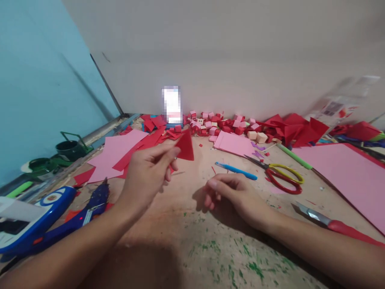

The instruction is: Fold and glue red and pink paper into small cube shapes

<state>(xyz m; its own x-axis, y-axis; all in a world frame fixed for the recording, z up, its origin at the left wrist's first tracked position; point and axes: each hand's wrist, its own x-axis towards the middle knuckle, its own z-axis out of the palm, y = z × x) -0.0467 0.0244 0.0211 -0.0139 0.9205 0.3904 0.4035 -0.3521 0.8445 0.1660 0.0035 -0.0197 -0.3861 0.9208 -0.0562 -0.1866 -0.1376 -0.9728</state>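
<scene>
A small folded piece of red paper (187, 147), triangular in outline, stands up from the thumb and fingers of my left hand (147, 172). My left hand is closed on its lower left edge, above the table. My right hand (231, 194) rests low over the table with its fingers curled in and the thumb close to the index finger; nothing shows in it. Just beyond my right hand lies a blue pen (236, 170). Scissors (279, 175) with one red and one yellow handle lie to its right.
Paper cubes (210, 124) and red scraps (294, 130) line the wall. Pink paper (234, 143) lies mid-table. A lit phone (172, 105) stands behind. At left are a blue glue gun (90, 212) and a tape dispenser (51, 204); at right, a red-handled utility knife (325, 220).
</scene>
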